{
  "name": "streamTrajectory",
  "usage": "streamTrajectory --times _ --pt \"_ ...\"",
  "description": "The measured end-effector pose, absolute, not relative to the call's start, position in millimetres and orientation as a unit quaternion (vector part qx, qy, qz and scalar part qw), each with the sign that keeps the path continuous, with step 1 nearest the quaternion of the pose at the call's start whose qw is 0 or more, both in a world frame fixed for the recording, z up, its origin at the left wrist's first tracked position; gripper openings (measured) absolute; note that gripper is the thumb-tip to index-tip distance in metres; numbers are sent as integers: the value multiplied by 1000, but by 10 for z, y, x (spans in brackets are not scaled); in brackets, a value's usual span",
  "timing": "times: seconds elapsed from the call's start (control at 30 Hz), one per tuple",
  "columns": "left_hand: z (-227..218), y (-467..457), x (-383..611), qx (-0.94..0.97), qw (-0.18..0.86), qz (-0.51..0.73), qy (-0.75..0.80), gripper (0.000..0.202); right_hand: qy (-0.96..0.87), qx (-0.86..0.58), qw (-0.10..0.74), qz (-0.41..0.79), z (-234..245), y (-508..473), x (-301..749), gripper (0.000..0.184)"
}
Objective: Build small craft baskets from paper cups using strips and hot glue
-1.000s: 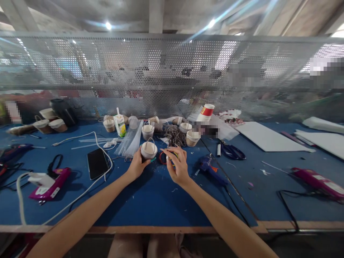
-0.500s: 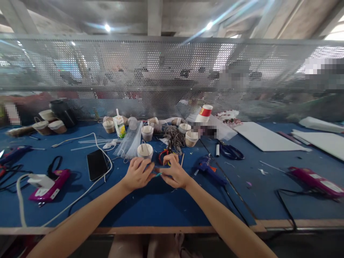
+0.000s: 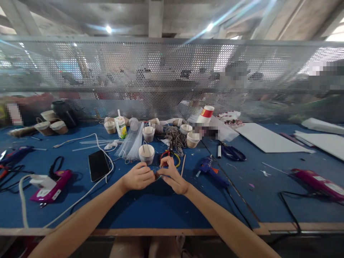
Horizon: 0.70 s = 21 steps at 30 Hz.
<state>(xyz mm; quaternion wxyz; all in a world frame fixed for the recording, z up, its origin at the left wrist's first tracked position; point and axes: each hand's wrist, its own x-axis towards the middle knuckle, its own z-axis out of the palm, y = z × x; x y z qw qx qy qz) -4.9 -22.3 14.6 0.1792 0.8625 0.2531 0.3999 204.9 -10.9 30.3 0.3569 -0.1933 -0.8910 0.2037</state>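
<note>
- At the near middle of the head view, over the blue table (image 3: 129, 211), the left hand (image 3: 139, 176) and right hand (image 3: 173, 176) meet with their fingertips almost touching, probably to let both work on one small spot.
- Between those fingertips shows a small dark bit (image 3: 158, 176), the thing being handled; it is too small to make out.
- The left fingers are curled and pressed together; the right thumb and fingers bend toward them, one finger arched higher. Whether either hand truly pinches the bit, I cannot tell.
- Just beyond the left hand, an upright pale cup (image 3: 146, 157) with a thin looped handle stands on the table, perhaps set aside there to leave both hands free.
- Just beyond the right hand lie a red-and-yellow-handled tool (image 3: 177, 157) and a thin tan stick (image 3: 183, 165), seemingly kept within easy reach.
- Farther right, a blue glue gun (image 3: 209, 168) lies on its side, apart from the fingers, likely out of their way yet handy.
- On the far side, a tangle of grey-brown cord (image 3: 176, 139) sits among more cups, apparently gathered there as stock.
</note>
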Motion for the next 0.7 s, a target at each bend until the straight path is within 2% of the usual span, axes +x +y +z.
streamTrajectory --times 0.2,0.27,0.37,0.5,0.7 --pt "72 -222 -41 831 158 439 303 11 -833 -219 434 265 323 -95 2037 31" --pt "78 -218 -17 839 86 443 304 16 -815 -218 452 289 335 -92 2032 29" --pt "124 -228 34 857 -83 417 292 24 -812 -216 444 310 340 -91 2022 26" --pt "185 -253 92 850 -271 357 277 16 -802 -222 451 323 319 -76 2012 24" --pt "213 -238 130 825 -349 323 307 6 -771 -267 465 343 269 -24 1985 23"
